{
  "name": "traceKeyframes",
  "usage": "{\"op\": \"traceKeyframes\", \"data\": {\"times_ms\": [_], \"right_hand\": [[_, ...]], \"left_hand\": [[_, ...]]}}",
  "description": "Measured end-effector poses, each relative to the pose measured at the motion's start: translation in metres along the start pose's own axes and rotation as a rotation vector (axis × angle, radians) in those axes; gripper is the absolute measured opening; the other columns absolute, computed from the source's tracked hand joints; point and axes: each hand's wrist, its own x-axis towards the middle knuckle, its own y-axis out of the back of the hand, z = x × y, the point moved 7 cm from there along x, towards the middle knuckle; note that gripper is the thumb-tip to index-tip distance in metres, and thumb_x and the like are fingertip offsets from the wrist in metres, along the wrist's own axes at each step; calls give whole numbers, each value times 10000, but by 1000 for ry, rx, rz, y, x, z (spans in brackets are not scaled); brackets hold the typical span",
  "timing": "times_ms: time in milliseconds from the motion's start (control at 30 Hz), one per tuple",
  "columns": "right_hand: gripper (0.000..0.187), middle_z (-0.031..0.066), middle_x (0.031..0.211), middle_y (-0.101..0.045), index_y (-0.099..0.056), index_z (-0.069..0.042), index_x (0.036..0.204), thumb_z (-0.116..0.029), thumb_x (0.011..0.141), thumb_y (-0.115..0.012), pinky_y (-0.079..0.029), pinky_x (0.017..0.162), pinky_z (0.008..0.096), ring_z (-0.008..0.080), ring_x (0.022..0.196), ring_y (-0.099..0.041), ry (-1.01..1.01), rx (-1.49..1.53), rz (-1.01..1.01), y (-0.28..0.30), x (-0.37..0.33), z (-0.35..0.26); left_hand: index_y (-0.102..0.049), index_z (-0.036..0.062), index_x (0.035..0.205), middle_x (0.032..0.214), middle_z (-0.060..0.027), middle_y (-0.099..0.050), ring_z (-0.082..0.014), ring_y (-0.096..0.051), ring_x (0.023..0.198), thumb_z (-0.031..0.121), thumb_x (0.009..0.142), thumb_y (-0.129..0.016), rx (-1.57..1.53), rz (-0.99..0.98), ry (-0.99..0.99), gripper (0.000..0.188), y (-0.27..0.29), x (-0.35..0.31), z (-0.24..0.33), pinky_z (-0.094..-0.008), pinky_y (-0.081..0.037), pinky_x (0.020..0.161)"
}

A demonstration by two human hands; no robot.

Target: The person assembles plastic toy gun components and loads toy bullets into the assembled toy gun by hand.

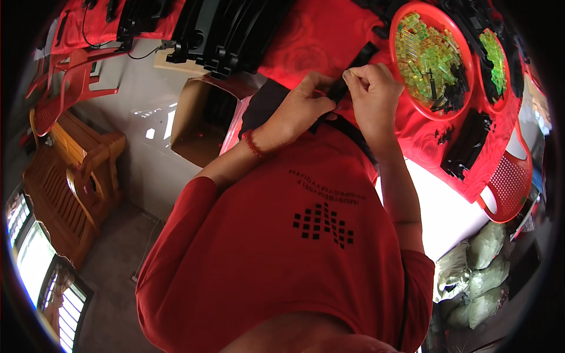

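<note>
A long black plastic piece slants between my hands at the near edge of the red-covered table. My left hand, with a red bead bracelet on its wrist, is closed round its lower part, thumb and fingers pressed on it. Over the same piece, my right hand has thumb and fingertips pinched together. Whatever sits in that pinch is too small or hidden to make out. Just right of this hand stands a red round basin full of small yellow-green clear parts and small black parts.
Long black housings lie stacked at the far left of the red tablecloth. Further right are a second red basin and a black bundle. An open cardboard box, red chairs, a wooden bench and pale sacks surround me.
</note>
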Motion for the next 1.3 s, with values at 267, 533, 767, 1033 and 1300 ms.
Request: {"op": "traceKeyframes", "data": {"times_ms": [267,533,767,1033,1300], "right_hand": [[126,0,739,-606,-655,-122,765,-147,796,-775,-338,751,371,182,639,-577,-28,30,-8,-8,-8,2],[99,15,749,-615,-676,-113,766,-133,781,-773,-337,755,373,217,668,-589,19,-51,-15,-13,-9,-4],[93,14,763,-624,-686,-116,777,-137,766,-776,-332,763,383,221,705,-596,61,-178,-33,-14,-8,-13],[82,11,728,-601,-719,-96,869,-93,800,-763,-378,729,337,168,655,-576,142,-99,-6,-9,-7,-14],[152,32,874,-572,-693,-58,1023,-26,875,-689,-412,578,245,87,676,-488,-112,242,120,11,-16,13]], "left_hand": [[-529,-28,1249,1076,-72,-641,-114,-628,898,37,918,-581,216,64,-154,341,12,0,-19,-251,-512,776],[-487,-48,1140,953,-96,-665,-114,-634,800,95,938,-614,287,164,-86,278,14,-2,-24,-262,-513,709],[-554,-44,1088,875,-82,-665,-121,-638,747,203,976,-585,168,133,-63,272,6,3,-27,-265,-510,675],[-541,-16,1039,820,-57,-618,-109,-608,645,251,1004,-555,94,148,22,270,3,5,-29,-263,-509,571],[-534,12,1002,761,-42,-596,-102,-603,647,248,1007,-553,189,162,-43,236,4,5,-27,-267,-506,565]]}}
